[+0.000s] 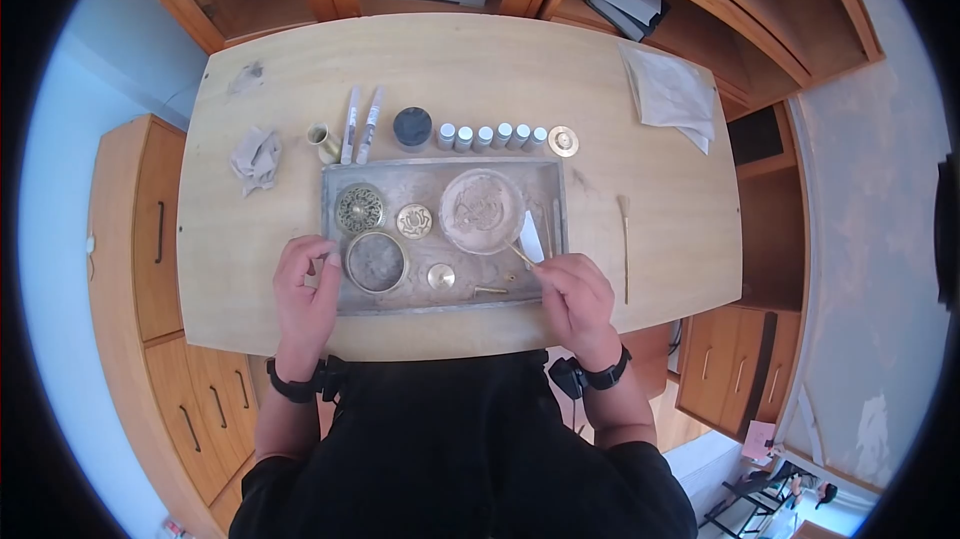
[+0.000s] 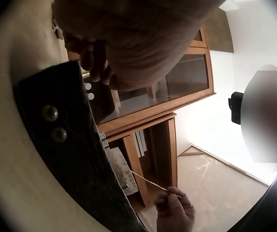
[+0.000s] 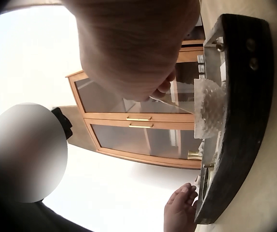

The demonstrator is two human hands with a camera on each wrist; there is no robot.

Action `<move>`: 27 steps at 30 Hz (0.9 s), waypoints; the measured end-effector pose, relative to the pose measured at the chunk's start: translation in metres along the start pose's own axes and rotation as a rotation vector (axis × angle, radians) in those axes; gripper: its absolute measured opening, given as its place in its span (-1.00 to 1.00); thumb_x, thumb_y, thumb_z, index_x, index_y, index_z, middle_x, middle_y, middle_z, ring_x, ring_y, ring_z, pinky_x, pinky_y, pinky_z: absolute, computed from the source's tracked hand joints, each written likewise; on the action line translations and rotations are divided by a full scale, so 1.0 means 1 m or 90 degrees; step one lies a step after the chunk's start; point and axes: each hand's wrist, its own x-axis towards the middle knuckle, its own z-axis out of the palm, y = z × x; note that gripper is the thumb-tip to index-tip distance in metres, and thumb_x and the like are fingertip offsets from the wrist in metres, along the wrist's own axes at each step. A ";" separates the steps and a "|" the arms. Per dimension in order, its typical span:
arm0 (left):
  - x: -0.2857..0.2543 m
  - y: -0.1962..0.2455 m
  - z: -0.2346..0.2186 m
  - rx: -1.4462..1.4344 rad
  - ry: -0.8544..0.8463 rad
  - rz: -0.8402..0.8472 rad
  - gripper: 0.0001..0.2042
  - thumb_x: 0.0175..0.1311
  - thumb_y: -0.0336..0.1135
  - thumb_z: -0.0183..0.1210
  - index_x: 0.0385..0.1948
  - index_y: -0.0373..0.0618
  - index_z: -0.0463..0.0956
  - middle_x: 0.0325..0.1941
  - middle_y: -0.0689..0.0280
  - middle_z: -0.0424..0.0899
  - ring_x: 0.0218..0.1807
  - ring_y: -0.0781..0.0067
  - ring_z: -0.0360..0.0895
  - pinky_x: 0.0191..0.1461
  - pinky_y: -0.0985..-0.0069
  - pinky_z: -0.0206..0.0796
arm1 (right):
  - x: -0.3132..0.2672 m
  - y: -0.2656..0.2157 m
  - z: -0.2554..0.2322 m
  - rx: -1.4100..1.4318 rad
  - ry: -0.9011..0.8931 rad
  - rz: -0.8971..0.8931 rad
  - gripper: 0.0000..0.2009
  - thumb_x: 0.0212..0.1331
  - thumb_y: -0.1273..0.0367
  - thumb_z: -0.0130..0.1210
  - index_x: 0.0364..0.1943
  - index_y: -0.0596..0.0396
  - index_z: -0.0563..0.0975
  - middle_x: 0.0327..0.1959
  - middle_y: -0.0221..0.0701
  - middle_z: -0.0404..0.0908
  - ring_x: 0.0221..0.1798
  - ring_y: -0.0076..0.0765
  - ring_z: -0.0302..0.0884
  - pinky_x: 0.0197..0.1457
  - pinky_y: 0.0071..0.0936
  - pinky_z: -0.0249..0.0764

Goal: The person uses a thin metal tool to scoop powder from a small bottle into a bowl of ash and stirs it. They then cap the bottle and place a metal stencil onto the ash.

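Observation:
In the head view my right hand [image 1: 577,301] pinches a thin brass rod [image 1: 521,256] at the right of the wooden tray [image 1: 420,311]. Its far end reaches the rim of a round white bowl [image 1: 446,232] of pale powder. The left wrist view also shows the rod [image 2: 148,181] slanting from the fingers to the textured bowl [image 2: 122,169]. My left hand [image 1: 308,289] rests loosely bent at the tray's left edge, beside an open brass pot [image 1: 349,274] of grey ash, nothing seen held. A pierced brass lid [image 1: 359,209] and a patterned brass disc [image 1: 413,222] lie behind that pot.
On the tray are a small brass cone [image 1: 441,276] and a white blade [image 1: 530,237]. Behind it stand a brass vase [image 1: 323,143], a dark jar [image 1: 412,128] and several small silver-capped vials [image 1: 484,138]. A brush [image 1: 626,249] lies right, a crumpled cloth [image 1: 257,159] left.

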 end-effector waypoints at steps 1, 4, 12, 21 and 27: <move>0.000 0.000 0.000 0.000 -0.001 -0.001 -0.85 0.33 -0.55 0.23 -0.12 -0.20 0.64 -0.10 0.19 0.68 -0.19 0.39 0.54 -0.13 0.46 0.34 | 0.001 -0.001 -0.001 0.015 -0.014 0.002 -0.64 -0.02 0.72 0.26 -0.07 0.21 0.64 -0.17 -0.16 0.69 -0.21 0.02 0.67 -0.15 -0.23 0.62; 0.000 -0.001 0.001 -0.001 -0.005 -0.001 -0.86 0.33 -0.55 0.23 -0.12 -0.20 0.63 -0.10 0.19 0.68 -0.18 0.39 0.54 -0.13 0.46 0.34 | 0.004 -0.001 -0.001 0.022 -0.031 0.011 -0.65 -0.01 0.72 0.25 -0.07 0.21 0.64 -0.18 -0.17 0.70 -0.21 0.01 0.67 -0.15 -0.23 0.62; -0.002 -0.003 0.001 -0.001 -0.001 -0.004 -0.87 0.33 -0.55 0.23 -0.13 -0.20 0.63 -0.10 0.19 0.68 -0.17 0.37 0.54 -0.12 0.45 0.34 | -0.005 0.008 -0.004 -0.061 0.090 0.072 -0.67 0.02 0.73 0.24 -0.08 0.22 0.64 -0.21 -0.16 0.70 -0.20 0.01 0.69 -0.14 -0.24 0.64; -0.003 -0.001 0.000 0.000 0.001 -0.009 -0.86 0.33 -0.54 0.22 -0.12 -0.19 0.63 -0.09 0.19 0.69 -0.14 0.35 0.56 -0.10 0.45 0.35 | -0.006 -0.004 -0.002 -0.018 0.025 0.033 -0.70 0.05 0.71 0.25 -0.09 0.22 0.64 -0.22 -0.15 0.70 -0.22 0.02 0.68 -0.14 -0.22 0.63; -0.004 0.000 -0.001 0.004 -0.002 -0.013 -0.86 0.33 -0.53 0.23 -0.12 -0.19 0.63 -0.09 0.19 0.69 -0.13 0.35 0.57 -0.09 0.45 0.35 | -0.004 -0.002 -0.005 -0.008 0.005 0.028 -0.72 0.07 0.71 0.23 -0.11 0.23 0.65 -0.22 -0.16 0.70 -0.23 -0.01 0.68 -0.16 -0.24 0.62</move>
